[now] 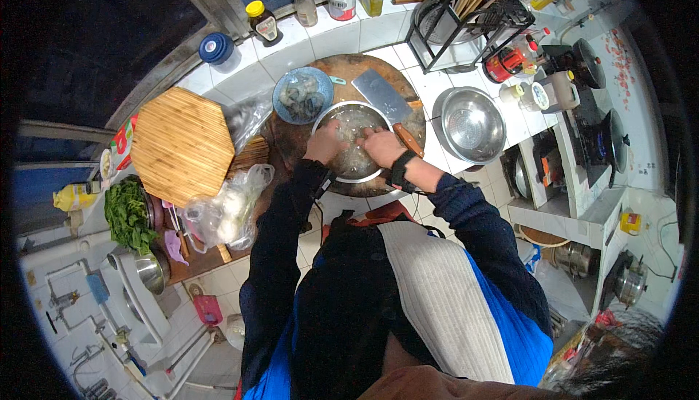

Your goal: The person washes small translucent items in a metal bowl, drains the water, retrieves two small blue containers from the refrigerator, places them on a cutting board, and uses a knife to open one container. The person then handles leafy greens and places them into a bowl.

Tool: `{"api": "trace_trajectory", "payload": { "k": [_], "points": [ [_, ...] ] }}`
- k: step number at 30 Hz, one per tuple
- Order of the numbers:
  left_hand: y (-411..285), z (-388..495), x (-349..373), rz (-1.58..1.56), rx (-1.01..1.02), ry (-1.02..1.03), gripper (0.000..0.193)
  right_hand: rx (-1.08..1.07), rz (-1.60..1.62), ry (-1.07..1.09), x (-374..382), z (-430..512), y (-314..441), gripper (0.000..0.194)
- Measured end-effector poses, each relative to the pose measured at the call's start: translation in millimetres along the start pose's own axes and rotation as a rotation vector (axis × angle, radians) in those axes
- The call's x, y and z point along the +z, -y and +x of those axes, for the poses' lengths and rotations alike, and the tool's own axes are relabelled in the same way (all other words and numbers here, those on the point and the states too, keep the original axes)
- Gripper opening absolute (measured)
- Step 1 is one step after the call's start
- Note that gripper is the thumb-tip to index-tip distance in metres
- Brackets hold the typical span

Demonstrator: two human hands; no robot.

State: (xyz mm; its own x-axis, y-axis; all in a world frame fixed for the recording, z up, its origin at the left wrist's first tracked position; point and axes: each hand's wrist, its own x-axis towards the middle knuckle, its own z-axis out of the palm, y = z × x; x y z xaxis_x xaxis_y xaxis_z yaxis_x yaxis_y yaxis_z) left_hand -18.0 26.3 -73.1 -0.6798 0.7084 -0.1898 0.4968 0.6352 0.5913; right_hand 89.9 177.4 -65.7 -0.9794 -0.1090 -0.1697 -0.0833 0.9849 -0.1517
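A metal bowl of water stands on a round wooden chopping board. My left hand reaches over its left rim, blurred, with the fingertips at the water. My right hand is inside the right part of the bowl, its fingers bent down into the water. What the fingers hold is hidden. Behind the bowl, at the left, a blue plate carries raw shrimp. A cleaver with a wooden handle lies on the board to the right, its handle close to my right hand.
An empty steel bowl stands at the right. To the left are an octagonal bamboo board, a plastic bag of white vegetables and leafy greens. Jars and bottles line the back ledge; a black utensil rack stands at the back right.
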Motion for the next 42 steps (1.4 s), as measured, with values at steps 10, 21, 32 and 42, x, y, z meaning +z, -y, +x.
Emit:
{"api": "trace_trajectory", "payload": {
  "k": [10, 21, 32, 42],
  "points": [
    [4.3, -18.9, -10.2, 0.007, -0.109, 0.065, 0.047, 0.012, 0.35, 0.058, -4.0, 21.7, -20.0, 0.017],
    [6.7, -7.0, 25.3, -0.15, 0.018, 0.383, 0.036, 0.092, 0.327, 0.159, -24.5, 18.6, -21.6, 0.029],
    [5.7, -8.0, 37.1, -0.002, -0.041, 0.229, 0.069, 0.169, 0.385, 0.352, -1.2, 31.7, 6.6, 0.062],
    [21.0, -4.2, 14.7, -0.665, -0.142, 0.326, 0.029, 0.217, 0.957, 0.226, 6.0, 17.5, -19.6, 0.04]
  ]
}}
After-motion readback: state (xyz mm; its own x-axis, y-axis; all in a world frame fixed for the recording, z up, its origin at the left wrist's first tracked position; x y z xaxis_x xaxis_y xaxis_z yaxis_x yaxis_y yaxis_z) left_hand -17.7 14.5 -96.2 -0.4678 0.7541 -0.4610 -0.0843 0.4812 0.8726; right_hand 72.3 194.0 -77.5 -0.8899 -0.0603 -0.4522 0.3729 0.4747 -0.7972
